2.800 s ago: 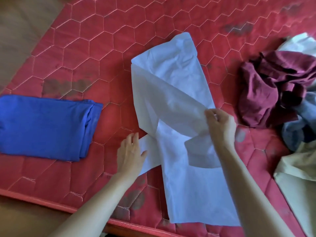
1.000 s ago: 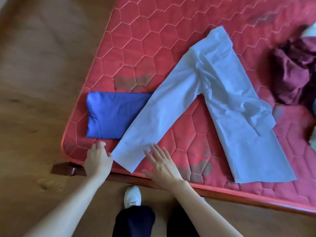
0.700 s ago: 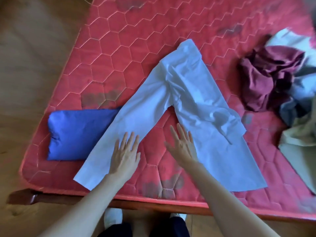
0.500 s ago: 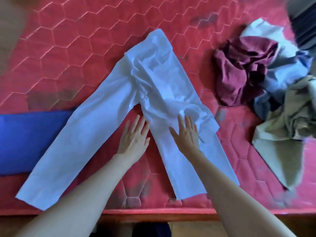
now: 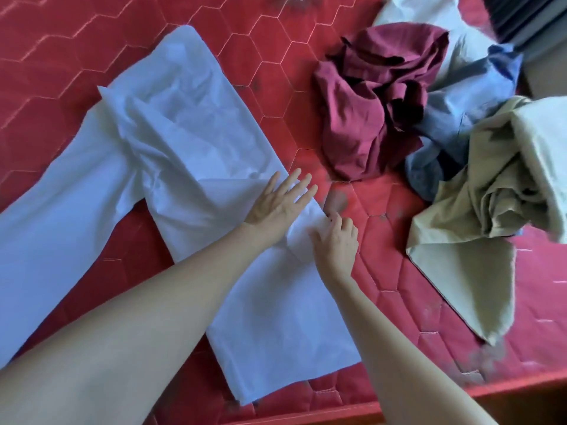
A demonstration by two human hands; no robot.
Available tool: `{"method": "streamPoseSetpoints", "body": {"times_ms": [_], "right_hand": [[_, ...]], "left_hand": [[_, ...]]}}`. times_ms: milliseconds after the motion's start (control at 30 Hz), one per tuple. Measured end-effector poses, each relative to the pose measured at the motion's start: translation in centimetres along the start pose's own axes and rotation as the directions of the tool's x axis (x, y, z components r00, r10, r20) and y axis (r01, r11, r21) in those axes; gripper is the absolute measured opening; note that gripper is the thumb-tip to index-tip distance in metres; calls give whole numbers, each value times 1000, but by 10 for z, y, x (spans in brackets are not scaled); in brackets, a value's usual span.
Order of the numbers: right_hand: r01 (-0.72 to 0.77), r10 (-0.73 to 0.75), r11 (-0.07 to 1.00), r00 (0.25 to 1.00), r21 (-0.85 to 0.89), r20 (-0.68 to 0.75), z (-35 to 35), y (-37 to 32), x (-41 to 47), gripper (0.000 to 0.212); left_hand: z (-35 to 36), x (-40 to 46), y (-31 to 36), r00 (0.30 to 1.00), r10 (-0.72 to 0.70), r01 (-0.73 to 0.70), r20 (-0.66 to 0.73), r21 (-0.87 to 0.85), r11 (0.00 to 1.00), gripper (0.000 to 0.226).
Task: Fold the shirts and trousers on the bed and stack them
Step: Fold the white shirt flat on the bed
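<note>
A red quilted bed [image 5: 399,256] with a hexagon stitch pattern fills nearly the whole view, its wooden edge showing along the bottom right. Across its left and middle lie the white trousers [image 5: 190,139], spread flat with the waist towards the far side and the two legs splayed apart — one leg runs off the left edge of the view, the other reaches down to the near edge of the bed. The fabric is creased around the crotch, and a small flap sits folded on the right leg.

To the right, well apart from the trousers, is a loose heap of unfolded clothes: a beige garment [image 5: 478,240] nearest the near edge, a crumpled maroon garment [image 5: 362,108] beside it, a grey-blue garment [image 5: 466,99] between those two, and a white piece [image 5: 414,10] at the far end.

The left hand [image 5: 280,200] rests flat on the right trouser leg, its fingers [image 5: 302,185] straight and fanned wide, holding nothing. The right hand [image 5: 336,240] sits just beside it at the outer edge of the same leg — its fingers [image 5: 337,217] are curled and pinch the edge of the fabric there.
</note>
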State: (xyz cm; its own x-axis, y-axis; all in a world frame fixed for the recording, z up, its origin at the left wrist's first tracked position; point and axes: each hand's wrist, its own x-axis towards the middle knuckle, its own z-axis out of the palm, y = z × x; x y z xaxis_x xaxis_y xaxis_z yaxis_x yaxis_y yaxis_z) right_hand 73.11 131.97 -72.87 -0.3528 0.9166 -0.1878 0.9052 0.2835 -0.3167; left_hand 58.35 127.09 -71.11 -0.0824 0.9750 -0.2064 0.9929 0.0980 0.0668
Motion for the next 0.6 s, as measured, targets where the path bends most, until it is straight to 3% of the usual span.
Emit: {"method": "streamPoseSetpoints", "body": {"times_ms": [133, 233, 433, 500, 600], "right_hand": [[-8, 15, 991, 999, 133, -51, -12, -6, 3, 30], [100, -56, 941, 989, 324, -140, -30, -17, -6, 15], [153, 1, 833, 960, 531, -280, -76, -71, -51, 13], [185, -20, 804, 958, 565, -285, -87, -96, -76, 6], [300, -122, 796, 930, 526, -347, -96, -142, -125, 10]], "left_hand": [[-13, 19, 13, 984, 165, -167, 74, 32, 985, 85], [-32, 22, 19, 974, 213, -208, 79, -70, 976, 75], [-101, -31, -16, 963, 181, -231, -200, -261, 937, 15], [-128, -70, -41, 927, 134, -250, -350, -311, 917, 6], [-159, -144, -76, 909, 99, -232, -404, -297, 926, 5]]}}
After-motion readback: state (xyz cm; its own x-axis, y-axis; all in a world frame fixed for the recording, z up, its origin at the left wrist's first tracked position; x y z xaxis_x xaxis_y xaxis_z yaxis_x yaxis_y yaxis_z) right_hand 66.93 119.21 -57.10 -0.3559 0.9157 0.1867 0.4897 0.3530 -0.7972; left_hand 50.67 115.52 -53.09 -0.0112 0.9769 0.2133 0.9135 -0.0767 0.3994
